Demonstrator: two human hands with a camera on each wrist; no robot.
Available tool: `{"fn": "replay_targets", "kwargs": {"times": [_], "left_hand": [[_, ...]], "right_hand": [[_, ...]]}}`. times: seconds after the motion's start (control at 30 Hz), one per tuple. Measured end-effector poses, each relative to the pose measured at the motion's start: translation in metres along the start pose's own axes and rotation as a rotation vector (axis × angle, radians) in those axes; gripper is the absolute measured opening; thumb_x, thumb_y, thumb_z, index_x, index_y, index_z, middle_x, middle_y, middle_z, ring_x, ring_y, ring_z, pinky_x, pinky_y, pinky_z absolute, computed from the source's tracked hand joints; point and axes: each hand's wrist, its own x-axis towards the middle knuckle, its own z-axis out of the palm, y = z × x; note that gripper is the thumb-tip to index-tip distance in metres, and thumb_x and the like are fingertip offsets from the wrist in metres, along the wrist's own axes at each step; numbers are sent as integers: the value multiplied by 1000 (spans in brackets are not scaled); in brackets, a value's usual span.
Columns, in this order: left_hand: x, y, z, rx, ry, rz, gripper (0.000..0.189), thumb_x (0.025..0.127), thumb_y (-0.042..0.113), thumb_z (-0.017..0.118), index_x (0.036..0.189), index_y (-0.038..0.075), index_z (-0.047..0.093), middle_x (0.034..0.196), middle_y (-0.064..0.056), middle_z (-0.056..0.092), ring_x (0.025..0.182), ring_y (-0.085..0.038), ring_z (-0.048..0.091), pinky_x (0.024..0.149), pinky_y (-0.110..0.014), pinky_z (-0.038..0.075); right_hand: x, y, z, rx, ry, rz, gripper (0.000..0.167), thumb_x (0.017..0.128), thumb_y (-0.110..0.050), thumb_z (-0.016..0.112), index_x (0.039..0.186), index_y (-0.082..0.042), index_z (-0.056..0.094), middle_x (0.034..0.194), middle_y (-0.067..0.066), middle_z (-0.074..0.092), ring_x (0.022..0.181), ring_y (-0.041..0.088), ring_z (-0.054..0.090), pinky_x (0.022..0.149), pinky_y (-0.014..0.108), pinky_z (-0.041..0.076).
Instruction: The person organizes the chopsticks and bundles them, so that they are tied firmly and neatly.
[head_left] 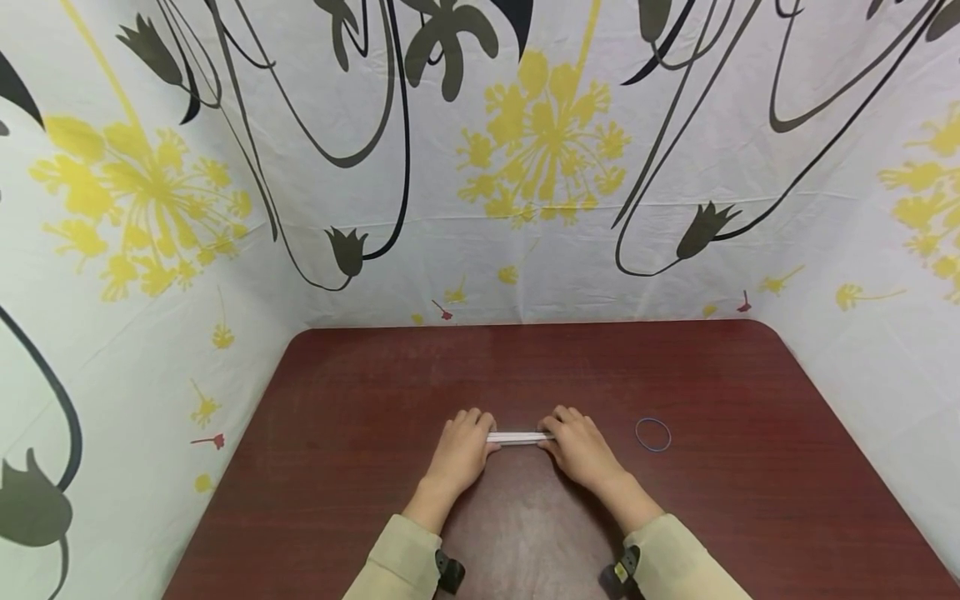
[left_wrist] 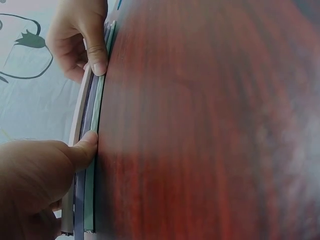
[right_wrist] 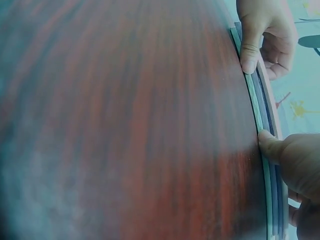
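On the table a bundle of long, thin, straight sticks [head_left: 519, 437] lies crosswise, looking pale from the head. In the left wrist view it shows a green stick [left_wrist: 90, 195], a bluish-purple one [left_wrist: 80, 195] and a beige one [left_wrist: 78, 112] side by side. My left hand [head_left: 461, 452] grips the bundle's left part, thumb on the near side and fingers behind. The right part is held the same way by my right hand [head_left: 581, 450]. A short middle stretch shows between the hands. Right of the right hand lies a thin blue ring [head_left: 653, 435], like a rubber band.
The reddish-brown wooden table [head_left: 375, 375] has rounded far corners. A white cloth [head_left: 450, 183] printed with yellow and grey-green flowers hangs behind it and at both sides. Each sleeve has a small dark device [head_left: 450, 572] at the wrist.
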Motion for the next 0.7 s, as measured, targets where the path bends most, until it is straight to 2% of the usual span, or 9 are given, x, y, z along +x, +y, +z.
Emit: {"fn": "replay_targets", "kwargs": {"times": [0.3, 0.53, 0.7], "left_hand": [[1, -1, 1, 2, 16, 1, 31, 84, 29, 80, 89, 17, 52, 88, 4, 53, 85, -18, 53, 71, -34, 42], [1, 0, 1, 38, -6, 5, 27, 88, 32, 77, 107, 15, 68, 102, 1, 63, 97, -20, 60, 79, -38, 48], [0, 0, 2, 58, 3, 9, 22, 87, 31, 78, 99, 16, 67, 96, 2, 61, 92, -20, 59, 76, -37, 47]], "right_hand": [[0, -1, -2, 7, 17, 5, 19, 81, -15, 83, 89, -13, 66, 87, -3, 59, 82, 22, 57, 69, 39, 44], [0, -2, -2, 0, 23, 11, 21, 81, -15, 84, 88, -14, 64, 85, -4, 58, 82, 22, 57, 69, 39, 44], [-1, -1, 0, -2, 41, -18, 19, 80, -14, 84, 92, -14, 70, 91, -2, 64, 85, 23, 60, 69, 41, 46]]}}
